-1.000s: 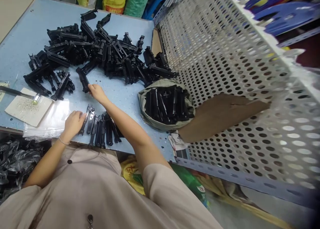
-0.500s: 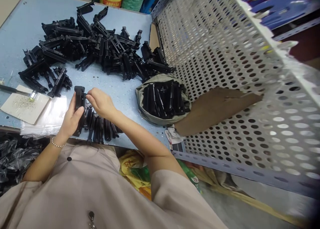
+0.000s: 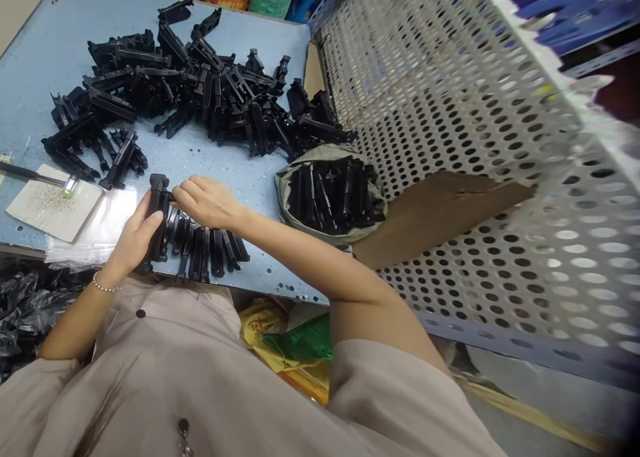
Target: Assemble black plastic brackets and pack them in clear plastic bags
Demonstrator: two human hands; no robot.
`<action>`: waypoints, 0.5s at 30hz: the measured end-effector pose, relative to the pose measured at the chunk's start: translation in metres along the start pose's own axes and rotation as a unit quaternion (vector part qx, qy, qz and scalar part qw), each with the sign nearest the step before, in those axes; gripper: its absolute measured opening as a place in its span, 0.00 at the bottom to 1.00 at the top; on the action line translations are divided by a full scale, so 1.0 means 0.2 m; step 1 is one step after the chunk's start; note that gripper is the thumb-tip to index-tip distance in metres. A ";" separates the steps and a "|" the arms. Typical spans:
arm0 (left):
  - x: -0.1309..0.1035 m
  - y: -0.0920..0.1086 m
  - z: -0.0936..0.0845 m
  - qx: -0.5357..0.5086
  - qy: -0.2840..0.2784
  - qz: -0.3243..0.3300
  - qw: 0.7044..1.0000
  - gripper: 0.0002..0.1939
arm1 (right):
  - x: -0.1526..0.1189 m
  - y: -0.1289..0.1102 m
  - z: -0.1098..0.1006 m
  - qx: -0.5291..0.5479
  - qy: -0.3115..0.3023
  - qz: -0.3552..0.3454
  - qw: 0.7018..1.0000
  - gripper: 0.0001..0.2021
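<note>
A long black plastic part stands near the table's front edge, with my left hand wrapped round its left side. At its upper right side my right hand is closed in a pinch; whatever lies between those fingertips is hidden. Just right of the held part, several similar black parts lie fanned in a row at the front edge. A big heap of black parts covers the back of the blue table.
A cloth sack full of black parts sits at the right, against a perforated metal panel and torn brown cardboard. To the left lie a white card with tiny bits, a dark-handled tool and clear plastic bags.
The view has shifted slightly. My right elbow has swung outward to the right, while my right fingers stay at the side of the part. My left hand keeps its hold.
</note>
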State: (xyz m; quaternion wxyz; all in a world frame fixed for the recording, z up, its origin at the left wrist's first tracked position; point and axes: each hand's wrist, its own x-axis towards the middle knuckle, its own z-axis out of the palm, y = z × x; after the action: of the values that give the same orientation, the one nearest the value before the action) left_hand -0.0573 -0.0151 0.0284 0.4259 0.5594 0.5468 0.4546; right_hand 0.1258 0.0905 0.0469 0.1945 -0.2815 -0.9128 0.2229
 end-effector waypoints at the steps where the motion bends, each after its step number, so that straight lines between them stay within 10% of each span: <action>1: -0.01 0.00 0.01 0.010 0.007 0.002 1.000 0.30 | 0.00 -0.01 0.01 0.052 0.007 0.026 0.998 0.22; 6: -0.02 0.00 0.00 0.049 0.024 0.009 0.998 0.33 | 0.00 -0.05 0.08 0.266 -0.032 0.136 0.954 0.26; 15: 0.00 -0.02 0.02 -0.007 0.003 0.016 1.000 0.30 | 0.01 0.05 0.07 -0.018 0.055 0.021 0.998 0.28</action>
State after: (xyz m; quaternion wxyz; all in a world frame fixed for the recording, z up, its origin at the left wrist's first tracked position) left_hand -0.0544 -0.0143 0.0243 0.4206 0.5637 0.5362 0.4667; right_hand 0.1214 0.0954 0.0303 0.2350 -0.3161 -0.8982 0.1950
